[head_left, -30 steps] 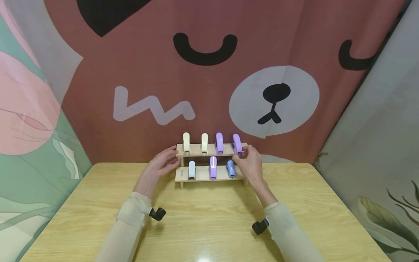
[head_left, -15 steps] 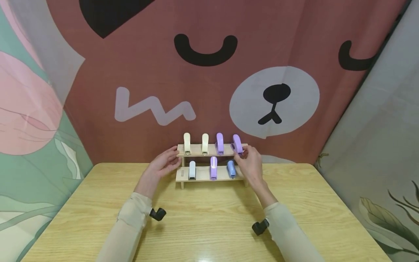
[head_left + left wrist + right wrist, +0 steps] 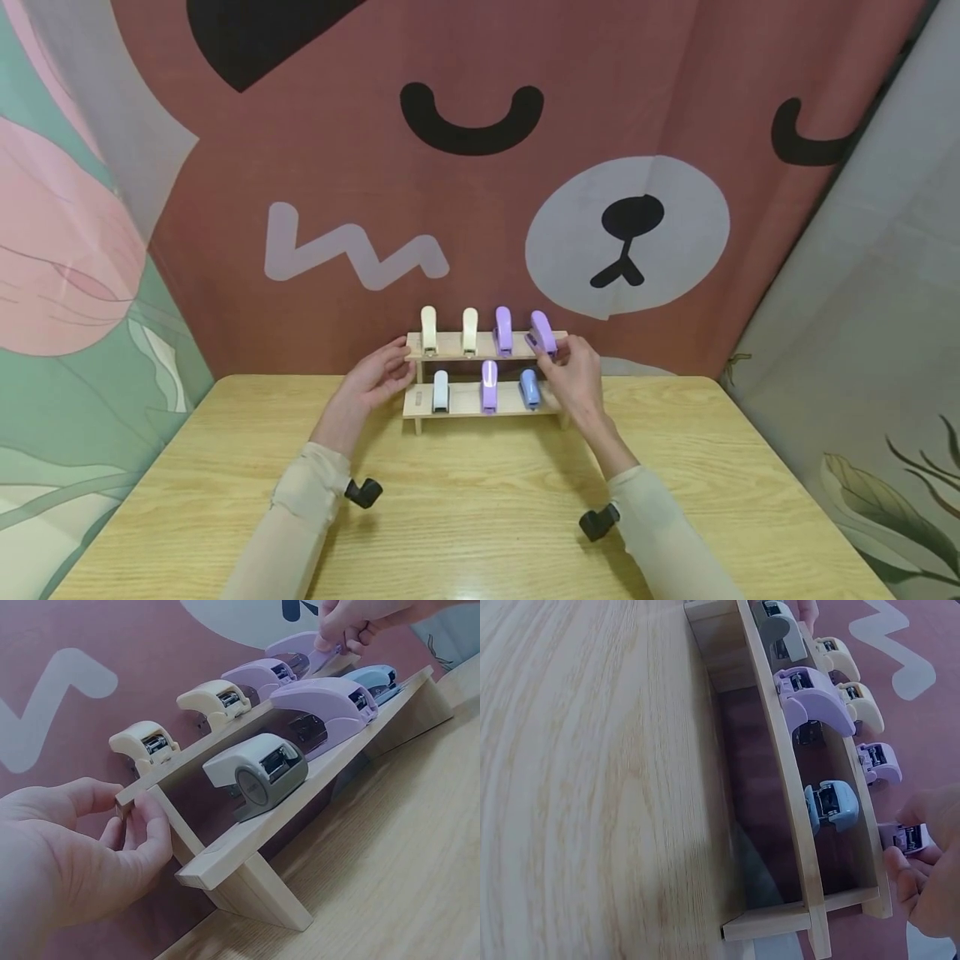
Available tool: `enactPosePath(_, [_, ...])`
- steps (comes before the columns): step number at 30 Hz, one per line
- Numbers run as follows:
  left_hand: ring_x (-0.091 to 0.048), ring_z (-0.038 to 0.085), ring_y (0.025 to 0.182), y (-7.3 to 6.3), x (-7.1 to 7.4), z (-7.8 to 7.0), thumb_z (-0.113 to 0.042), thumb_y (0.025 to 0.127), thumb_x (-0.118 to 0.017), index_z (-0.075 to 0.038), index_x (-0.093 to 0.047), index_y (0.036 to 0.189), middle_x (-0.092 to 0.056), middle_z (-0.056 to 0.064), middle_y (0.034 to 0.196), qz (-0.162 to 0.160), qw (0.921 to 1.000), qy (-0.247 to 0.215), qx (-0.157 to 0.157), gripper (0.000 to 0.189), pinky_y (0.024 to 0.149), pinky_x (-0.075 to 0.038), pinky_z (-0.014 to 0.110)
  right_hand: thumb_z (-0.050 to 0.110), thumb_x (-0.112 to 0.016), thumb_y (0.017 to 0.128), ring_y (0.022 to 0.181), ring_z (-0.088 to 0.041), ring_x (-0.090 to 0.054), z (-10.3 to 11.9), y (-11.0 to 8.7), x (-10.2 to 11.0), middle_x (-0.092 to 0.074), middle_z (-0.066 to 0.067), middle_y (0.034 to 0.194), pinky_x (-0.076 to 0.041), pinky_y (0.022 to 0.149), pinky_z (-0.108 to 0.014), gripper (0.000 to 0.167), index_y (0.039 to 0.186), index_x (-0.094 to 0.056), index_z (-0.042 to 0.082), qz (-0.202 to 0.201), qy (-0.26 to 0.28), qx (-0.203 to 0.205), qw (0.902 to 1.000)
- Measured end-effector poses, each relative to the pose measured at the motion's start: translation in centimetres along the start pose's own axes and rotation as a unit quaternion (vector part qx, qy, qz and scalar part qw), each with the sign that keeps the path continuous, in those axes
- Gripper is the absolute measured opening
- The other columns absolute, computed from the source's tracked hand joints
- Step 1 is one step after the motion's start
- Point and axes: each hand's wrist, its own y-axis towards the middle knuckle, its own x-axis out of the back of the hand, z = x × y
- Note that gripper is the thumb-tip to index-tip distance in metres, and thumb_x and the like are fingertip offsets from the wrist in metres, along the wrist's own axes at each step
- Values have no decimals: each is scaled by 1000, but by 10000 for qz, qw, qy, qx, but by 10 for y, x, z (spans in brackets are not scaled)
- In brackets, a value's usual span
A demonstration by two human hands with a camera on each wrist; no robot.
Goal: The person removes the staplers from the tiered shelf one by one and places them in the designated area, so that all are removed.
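A two-tier wooden rack [image 3: 447, 342] stands at the back of the table with small staplers on both shelves. My left hand [image 3: 371, 379] holds the left end of the upper shelf, thumb and fingers around its edge in the left wrist view. At the other end, my right hand [image 3: 577, 379] pinches the rightmost purple stapler [image 3: 543, 332], which sits at an angle on the upper shelf. Beside it are another purple stapler [image 3: 503, 331] and two cream staplers [image 3: 469, 330]. The lower shelf bears a white-and-grey stapler [image 3: 259, 774], a purple stapler [image 3: 489, 386] and a blue stapler [image 3: 529, 388].
The rack rests on a wood-grain table [image 3: 465, 500], near its back edge. Directly behind hangs a reddish-brown curtain [image 3: 337, 167] printed with a bear face. More patterned cloth [image 3: 847, 350] hangs along the right side.
In my right hand, the rightmost purple stapler has turned slightly, its top leaning further left. My left hand keeps its hold on the rack. The head view has shifted a little.
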Motion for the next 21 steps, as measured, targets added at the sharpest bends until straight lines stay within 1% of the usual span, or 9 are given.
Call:
enactPosePath(7, [-51,16,97,-2,-1,1,1,104,-54,-12,-41,152,-50,7,115,-59,9999,8,-86,51,84,-51,22,22,-84,86,76,-24,-61,2,-1,4,-63,-11,88,-53,65,-37,30,96,-66,0,-177,263,-34,9995])
enactPosePath(11, [-51,15,94,-4,-2,0,0,104,-54,-11,-40,153,-51,7,113,-89,9999,25,-145,52,85,-50,22,26,-84,87,76,-24,-60,4,-1,7,-62,-10,87,-51,66,-37,33,95,-65,0,-245,243,8,9994])
enactPosePath(16, [-49,15,96,-4,-2,1,-1,104,-55,-10,-40,154,-50,7,115,-191,9997,-33,-168,53,84,-50,22,29,-83,88,79,-25,-60,6,-2,11,-62,-12,90,-51,67,-37,36,97,-65,-1,-207,233,-49,9995])
enactPosePath(21, [-49,16,100,-1,0,3,0,104,-56,-10,-42,154,-49,8,118,-151,9997,-42,-197,53,86,-51,23,32,-82,89,81,-24,-59,4,-5,16,-62,-14,93,-51,67,-36,40,100,-65,-2,-192,161,-133,9996])
